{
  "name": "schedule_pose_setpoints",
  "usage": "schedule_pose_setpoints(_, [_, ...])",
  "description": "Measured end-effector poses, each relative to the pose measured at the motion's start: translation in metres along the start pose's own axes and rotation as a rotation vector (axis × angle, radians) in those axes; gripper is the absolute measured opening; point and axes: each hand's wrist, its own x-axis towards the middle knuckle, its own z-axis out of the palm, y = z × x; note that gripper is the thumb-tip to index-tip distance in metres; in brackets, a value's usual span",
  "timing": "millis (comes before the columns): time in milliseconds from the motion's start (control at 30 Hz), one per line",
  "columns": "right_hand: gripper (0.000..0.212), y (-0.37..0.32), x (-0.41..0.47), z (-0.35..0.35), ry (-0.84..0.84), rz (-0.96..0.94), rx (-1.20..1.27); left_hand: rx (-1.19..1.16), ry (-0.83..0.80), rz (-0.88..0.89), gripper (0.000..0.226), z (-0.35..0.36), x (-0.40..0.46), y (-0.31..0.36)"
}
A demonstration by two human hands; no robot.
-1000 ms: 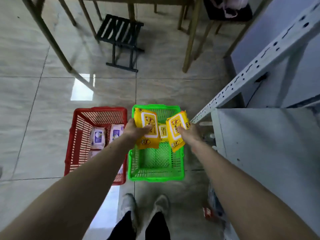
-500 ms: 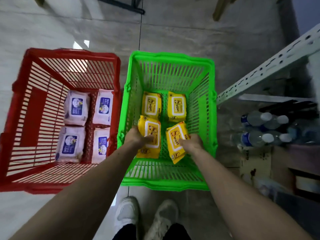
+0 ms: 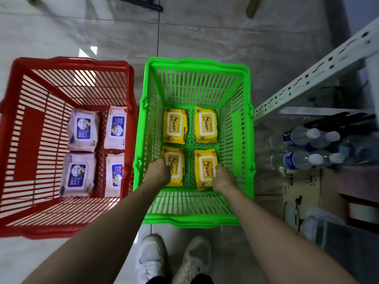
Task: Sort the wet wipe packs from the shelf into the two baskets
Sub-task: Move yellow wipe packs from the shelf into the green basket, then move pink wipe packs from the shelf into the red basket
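Your left hand (image 3: 156,173) and right hand (image 3: 223,179) are both down in the green basket (image 3: 196,218), each gripping a yellow wipes pack (image 3: 175,167) – near row, flat on the bottom. Two more yellow ones sit just beyond, and the red basket (image 3: 67,224) on the left holds four pale packs (image 3: 83,130).

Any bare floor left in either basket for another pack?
Green basket: bare mesh between its far wall and the far pair of yellow wipes packs; the near half is crowded with two packs and both hands. Red basket: bare along its left wall and far end; white baby wipes packs crowd its right side.
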Motion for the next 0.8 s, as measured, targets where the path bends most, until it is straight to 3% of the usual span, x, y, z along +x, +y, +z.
schedule_pose_setpoints(133, [0.039,-0.007,-0.057,-0.043,0.045,-0.175,-0.244,0.198,0.008,0.125,0.027,-0.044,-0.049,0.018])
schedule_pose_setpoints(467, [0.035,-0.042,-0.247,-0.22,0.124,-0.329,-0.396,0.295,0.113,0.263,0.028,-0.231,-0.218,0.114])
schedule_pose_setpoints(600, [0.027,-0.049,-0.334,-0.296,0.252,-0.308,-0.417,0.355,0.155,0.384,0.034,-0.306,-0.291,0.162])
schedule_pose_setpoints(800, [0.034,-0.041,-0.46,-0.392,0.409,-0.203,-0.381,0.463,0.224,0.618,0.04,-0.379,-0.404,0.235])
